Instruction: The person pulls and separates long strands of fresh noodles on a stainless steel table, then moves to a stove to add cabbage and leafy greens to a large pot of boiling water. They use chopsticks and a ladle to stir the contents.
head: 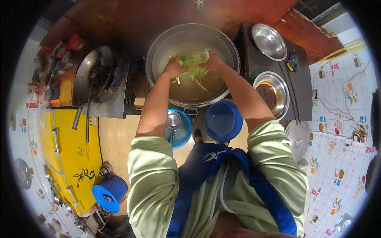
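Observation:
Both of my hands are over a large round metal pot (193, 101) of cloudy liquid, among pale green shredded leafy vegetable (193, 62). My left hand (175, 69) is at the left side of the shreds, fingers spread against them. On the right side, my right hand (212, 62) touches the clump with its fingers apart, and pale pieces show at the fingertips. Some strands hang or lie below the clump, towards the near part of the pot. Whether the fingers grip any shreds is hard to tell, as the hands hide part of them.
A wok (92, 68) with a long-handled ladle (88, 113) stands at the left. Two steel bowls, one bare inside (269, 41) and one with dark red-brown contents (267, 93), sit on the right counter. Below are a blue bucket (223, 122) and a blue basin (186, 131) holding a metal ladle.

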`<state>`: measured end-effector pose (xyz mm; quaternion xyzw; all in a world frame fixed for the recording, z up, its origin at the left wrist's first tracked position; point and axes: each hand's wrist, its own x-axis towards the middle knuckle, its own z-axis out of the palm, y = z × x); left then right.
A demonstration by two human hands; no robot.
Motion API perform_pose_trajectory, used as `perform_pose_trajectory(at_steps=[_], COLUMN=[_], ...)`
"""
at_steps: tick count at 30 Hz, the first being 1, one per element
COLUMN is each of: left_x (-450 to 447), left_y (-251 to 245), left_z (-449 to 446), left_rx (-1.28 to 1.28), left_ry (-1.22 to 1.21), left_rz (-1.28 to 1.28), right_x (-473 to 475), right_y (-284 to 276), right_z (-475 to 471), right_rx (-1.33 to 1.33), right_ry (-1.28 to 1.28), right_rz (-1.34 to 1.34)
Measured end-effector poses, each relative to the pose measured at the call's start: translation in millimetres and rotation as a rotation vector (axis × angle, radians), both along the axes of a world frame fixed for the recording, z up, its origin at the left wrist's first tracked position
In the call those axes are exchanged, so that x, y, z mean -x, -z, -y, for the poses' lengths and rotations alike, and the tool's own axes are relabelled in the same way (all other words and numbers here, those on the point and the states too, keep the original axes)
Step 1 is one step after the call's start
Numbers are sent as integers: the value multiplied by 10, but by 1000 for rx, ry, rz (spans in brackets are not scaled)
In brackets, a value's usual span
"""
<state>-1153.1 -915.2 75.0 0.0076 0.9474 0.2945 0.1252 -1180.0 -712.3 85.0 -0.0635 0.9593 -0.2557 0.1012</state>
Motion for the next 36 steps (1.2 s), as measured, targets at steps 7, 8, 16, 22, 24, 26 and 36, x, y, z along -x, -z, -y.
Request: perform_pose_trajectory(at_steps=[7,8,16,22,24,26,36], left_x=[-203,-226,-262,-350,-449,-613,-2203], left_y=[-212,-240,-137,154,261,378,1174], left_z=[-11,-20,-52,16,113,233,322], left_rx=[44,53,57,111,153,151,-67], left_ry=[-152,-163,-246,-164,-224,-274,-137], left_rz=[-148,-137,-132,-216,-164,-291,-485], right_x=[-60,-64,-264,-654,-989,-1499,-3266], right_y=[-124,-147,-39,388,544,681,1607], right_z=[-59,-62,-95,-330,-475,-678,-2001], right_rx=[-66,50,398,596,694,867,565], right_ry=[-146,-117,16,-48,-201,-19,232], right_rz=[-188,-124,-188,-490,-285,422,422])
